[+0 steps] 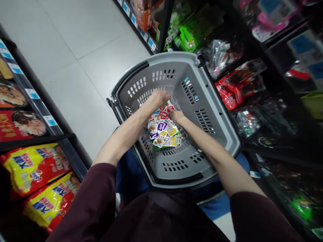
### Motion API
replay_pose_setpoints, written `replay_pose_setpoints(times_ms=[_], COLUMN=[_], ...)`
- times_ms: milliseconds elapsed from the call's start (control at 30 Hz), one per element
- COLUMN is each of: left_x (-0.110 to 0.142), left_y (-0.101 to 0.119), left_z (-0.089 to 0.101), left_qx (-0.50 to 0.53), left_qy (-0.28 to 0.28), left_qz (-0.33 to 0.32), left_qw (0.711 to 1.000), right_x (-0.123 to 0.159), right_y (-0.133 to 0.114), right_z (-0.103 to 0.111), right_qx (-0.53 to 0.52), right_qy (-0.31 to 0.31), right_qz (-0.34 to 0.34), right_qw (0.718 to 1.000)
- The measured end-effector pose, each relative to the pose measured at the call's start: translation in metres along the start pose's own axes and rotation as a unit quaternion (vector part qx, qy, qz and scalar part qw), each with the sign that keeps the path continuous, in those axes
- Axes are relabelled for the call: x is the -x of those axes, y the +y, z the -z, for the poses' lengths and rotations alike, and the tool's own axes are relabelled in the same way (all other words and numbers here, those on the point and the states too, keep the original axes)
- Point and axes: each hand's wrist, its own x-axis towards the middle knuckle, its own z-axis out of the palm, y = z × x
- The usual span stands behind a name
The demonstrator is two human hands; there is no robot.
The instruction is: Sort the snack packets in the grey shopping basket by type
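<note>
Both arms reach down into a grey plastic shopping basket [219, 111] set between my knees. Small snack packets [163, 126] in red, purple, yellow and white lie heaped on its bottom. My left hand [161, 98] is closed above the far end of the heap; whatever its fingers hold is hidden. Just nearer and to the right, my right hand [177, 116] has its fingers closed at a red packet [170, 108] on top of the pile. The two hands are close but apart.
Shelves of bagged food stand on both sides. Red packs [239, 84] hang at the right, close to the basket's rim. Yellow-and-red bags [37, 168] fill the lower left shelf. Pale floor tiles [68, 43] run between the shelves.
</note>
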Motion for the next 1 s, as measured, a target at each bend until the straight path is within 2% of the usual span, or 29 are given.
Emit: replay_pose_setpoints(times_ms=[167, 333, 467, 533, 600, 700, 767, 833, 900, 1000], left_x=[0.001, -0.002, -0.004, -0.005, -0.007, -0.011, -0.013, -0.014, -0.013, -0.012], left_y=[-0.003, -0.001, 0.002, 0.0, -0.003, -0.004, -0.001, 0.006, 0.015, 0.027], left_z=[0.0, -0.003, -0.006, -0.007, -0.009, -0.014, -0.017, -0.019, -0.017, -0.007], left_qx=[-0.04, -0.056, -0.071, -0.072, -0.071, -0.065, -0.068, -0.074, -0.078, -0.086], left_qy=[-0.015, -0.015, -0.018, -0.014, -0.01, 0.004, 0.022, 0.042, 0.058, 0.068], left_qz=[0.018, 0.004, -0.017, -0.027, -0.052, -0.126, -0.172, -0.196, -0.216, -0.25], left_qw=[0.999, 0.998, 0.997, 0.997, 0.996, 0.99, 0.983, 0.977, 0.972, 0.962], right_x=[0.01, 0.023, 0.051, 0.073, 0.098, 0.128, 0.141, 0.147, 0.15, 0.154], right_y=[0.007, 0.007, 0.009, 0.01, 0.01, 0.008, 0.009, 0.012, 0.019, 0.03], right_z=[0.004, 0.024, 0.045, 0.052, 0.056, 0.06, 0.064, 0.069, 0.073, 0.071], right_qx=[-0.006, -0.022, -0.04, -0.081, -0.158, -0.299, -0.374, -0.415, -0.43, -0.402], right_qy=[0.005, 0.031, 0.077, 0.138, 0.235, 0.378, 0.439, 0.475, 0.489, 0.482], right_qz=[0.008, 0.008, 0.022, 0.046, 0.078, 0.077, 0.047, 0.033, 0.038, 0.063], right_qw=[1.0, 0.999, 0.996, 0.986, 0.956, 0.873, 0.816, 0.775, 0.758, 0.776])
